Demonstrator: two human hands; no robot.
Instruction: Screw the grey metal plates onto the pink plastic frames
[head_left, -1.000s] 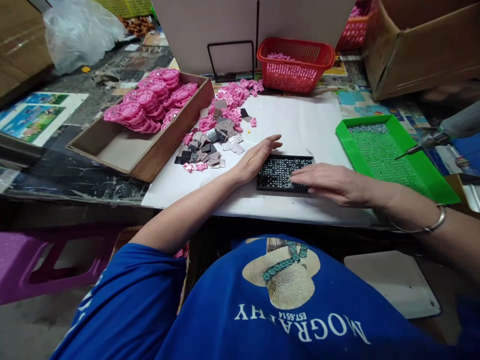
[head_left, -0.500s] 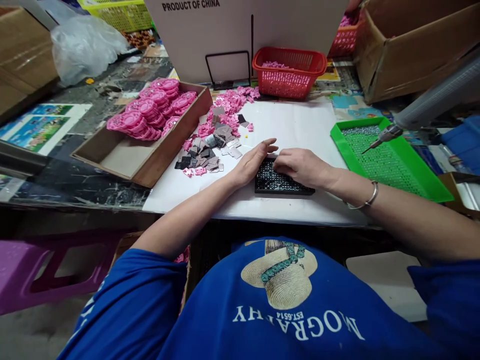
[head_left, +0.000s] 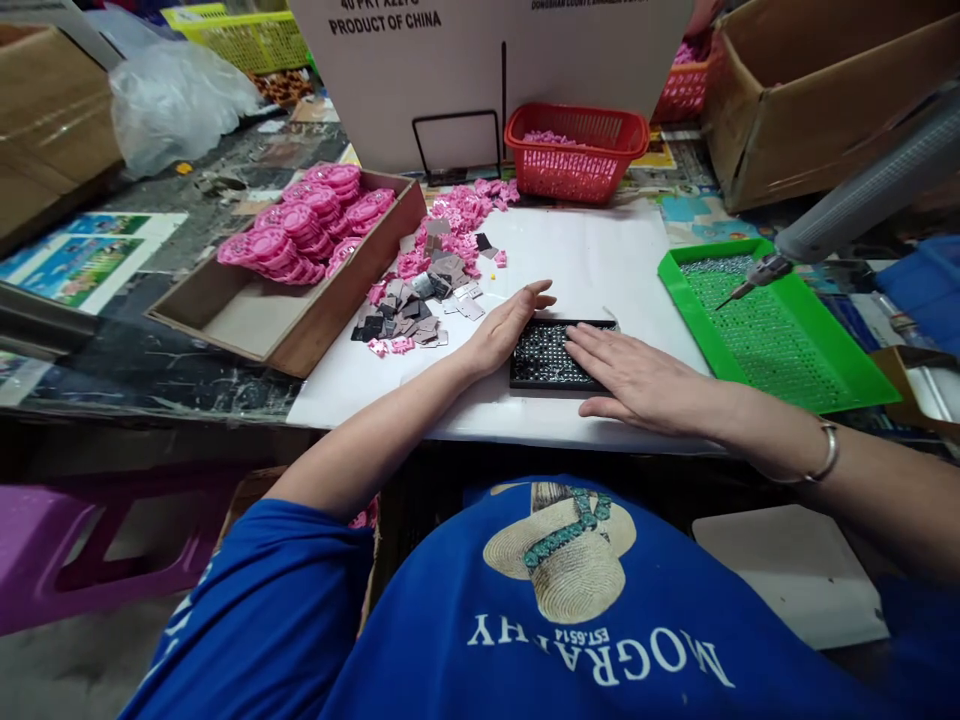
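Nearest is the person's blue shirt (head_left: pixel 570 640), with a purple stool (head_left: pixel 37 560) low on the left. Above them runs the near edge of the dark surface (head_left: pixel 124 360), partly covered by a white sheet (head_left: pixel 487 415). On that sheet, close to its near edge, lies a black tray (head_left: pixel 546 385) filled with small shiny pieces (head_left: pixel 541 350). The right hand (head_left: pixel 634 375) lies across the tray's right part, its fingers straight and close together over the pieces, thumb spread toward the near edge; no grip shows. The left hand (head_left: pixel 506 330) stands on its side at the tray's left end, fingers extended past the far left corner and closed on nothing visible.

Toward the surface's right side sits a green tray (head_left: pixel 870 385), a grey power driver (head_left: pixel 847 215) hanging above it with its tip down. To the left, a shallow cardboard box (head_left: pixel 349 290) holds stacked pink parts (head_left: pixel 292 225); along its right side lie loose grey and black plates (head_left: pixel 420 290), and beyond them small pink pieces (head_left: pixel 461 210). Past the sheet's far edge are a red basket (head_left: pixel 574 175), a black wire frame (head_left: pixel 455 117) and an upright white carton (head_left: pixel 397 75). A clear plastic bag (head_left: pixel 176 105) lies toward the far left corner, a yellow basket (head_left: pixel 247 45) behind it.
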